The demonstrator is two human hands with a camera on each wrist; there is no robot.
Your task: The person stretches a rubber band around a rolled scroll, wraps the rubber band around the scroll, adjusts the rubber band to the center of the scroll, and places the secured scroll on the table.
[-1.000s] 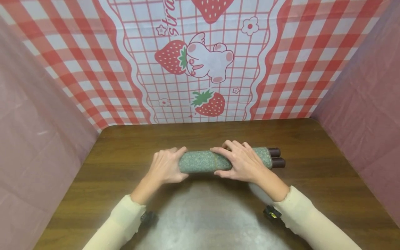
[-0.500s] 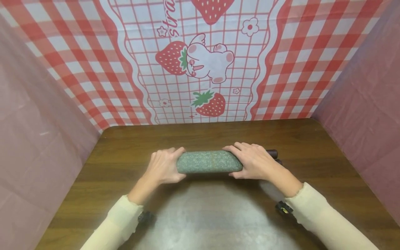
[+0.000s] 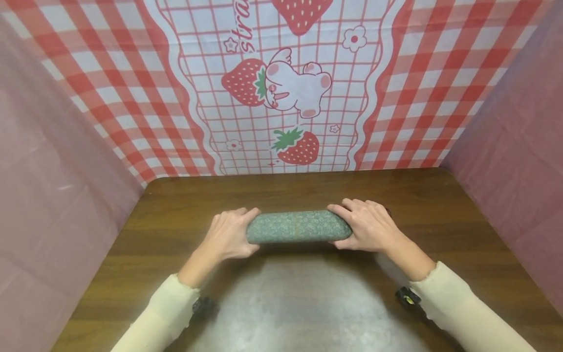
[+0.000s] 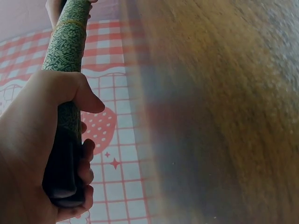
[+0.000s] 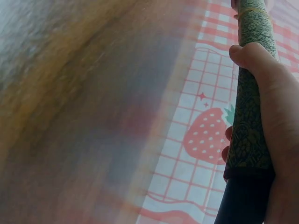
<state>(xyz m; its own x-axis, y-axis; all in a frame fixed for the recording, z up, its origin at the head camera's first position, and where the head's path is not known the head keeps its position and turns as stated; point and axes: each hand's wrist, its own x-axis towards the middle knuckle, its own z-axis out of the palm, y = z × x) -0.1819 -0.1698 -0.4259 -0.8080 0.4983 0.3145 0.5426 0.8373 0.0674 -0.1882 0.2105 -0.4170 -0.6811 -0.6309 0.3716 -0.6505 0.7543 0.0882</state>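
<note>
A rolled-up scroll [image 3: 294, 227] with green floral patterned covering lies crosswise between both hands, close over the table. My left hand [image 3: 230, 234] grips its left end, with fingers over the far side and thumb on the near side. Two dark roller ends [image 4: 60, 175] show inside that grip in the left wrist view. Around the scroll's right part, my right hand [image 3: 367, 225] holds on in the same way. Below that palm a dark roller end [image 5: 245, 200] sticks out in the right wrist view. A thin yellowish band [image 4: 70, 22] is tied round the scroll's middle.
Under the hands is a brown wooden table [image 3: 184, 195], shiny near its front. A red and white checked strawberry cloth [image 3: 294, 142] hangs behind it. Pink cloth walls [image 3: 514, 146] stand on both sides. Each wrist wears a small dark camera [image 3: 408, 296].
My right hand has slid right along the scroll to its right end, baring more of the green covering and hiding the dark roller ends. The scroll and left hand have shifted slightly left.
</note>
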